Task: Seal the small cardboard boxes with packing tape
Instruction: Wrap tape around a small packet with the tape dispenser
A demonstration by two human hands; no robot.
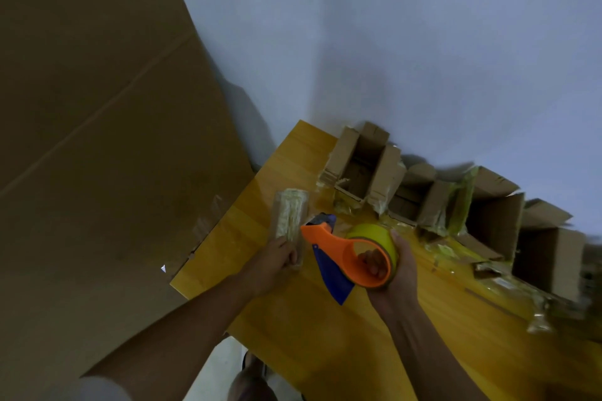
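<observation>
A small closed cardboard box, its top covered in tape, lies on the wooden table near the left corner. My left hand rests on its near end with the fingers over the top. My right hand grips an orange tape dispenser through its ring, with a yellow tape roll on it. The dispenser's blue-and-orange nose sits right beside the box's right edge.
Several open cardboard boxes with torn tape stand in a row along the table's far edge toward the right. A big flat cardboard sheet leans on the left. Tape scraps litter the right side. White walls rise behind.
</observation>
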